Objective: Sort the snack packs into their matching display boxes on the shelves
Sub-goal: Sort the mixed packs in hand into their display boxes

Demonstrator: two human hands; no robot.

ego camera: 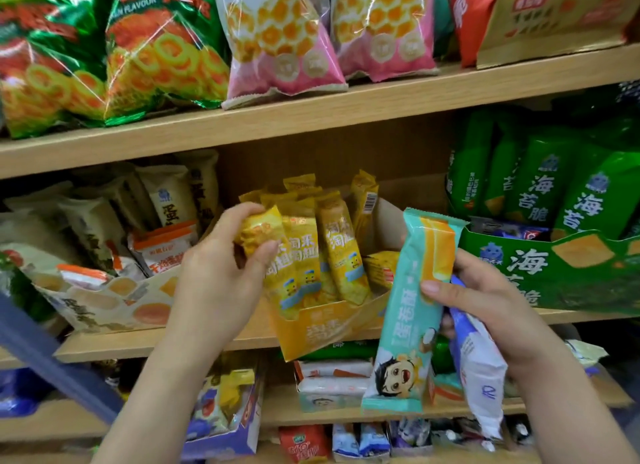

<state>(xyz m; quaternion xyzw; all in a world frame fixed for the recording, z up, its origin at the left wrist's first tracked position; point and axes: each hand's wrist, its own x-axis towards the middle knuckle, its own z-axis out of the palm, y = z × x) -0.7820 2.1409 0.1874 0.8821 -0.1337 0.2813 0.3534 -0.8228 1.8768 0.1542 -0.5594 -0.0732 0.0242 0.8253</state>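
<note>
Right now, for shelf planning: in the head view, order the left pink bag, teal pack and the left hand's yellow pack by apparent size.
1-2: left pink bag and teal pack, about alike; the bag is cropped at the top, the pack nearer.
3: yellow pack, partly hidden by the left hand.

The top wooden shelf (346, 117) carries green ring-snack bags (162, 54), pink puffed-snack bags (277, 37) and a tan carton (554, 23) at the right. On the middle shelf (156, 345) stand a cream display box (104, 304), a yellow display box (318, 328) tilted over the front edge, and a green display box (554, 273). The lower shelf (311, 418) bears a purple box (235, 439) and a pale box (325, 399).
</note>
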